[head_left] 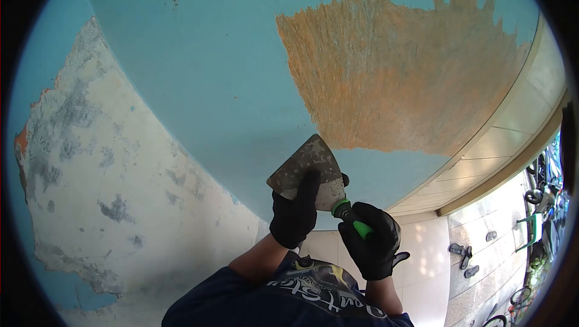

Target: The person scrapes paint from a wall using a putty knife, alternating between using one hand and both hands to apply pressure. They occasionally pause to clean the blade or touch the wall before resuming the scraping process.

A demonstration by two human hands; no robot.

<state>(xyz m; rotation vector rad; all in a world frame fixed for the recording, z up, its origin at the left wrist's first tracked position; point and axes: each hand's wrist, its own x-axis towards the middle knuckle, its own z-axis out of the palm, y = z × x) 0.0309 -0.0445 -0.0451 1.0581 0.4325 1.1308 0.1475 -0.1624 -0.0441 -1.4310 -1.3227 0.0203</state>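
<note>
Both arms reach forward from the lower edge of the head view, hands close together. The left hand in a black fabric glove (294, 213) is raised and pinching, one digit extended upward and a dark fingertip (345, 179) showing farther to the right. The right hand in a black glove (371, 239) is closed, its fingers (366, 211) curled in a grip. The bare left forearm (259, 260) slants up and rightward from a dark blue sleeve (208, 297); the bare right forearm (384, 297) is steeper, partly visible below its glove.
</note>
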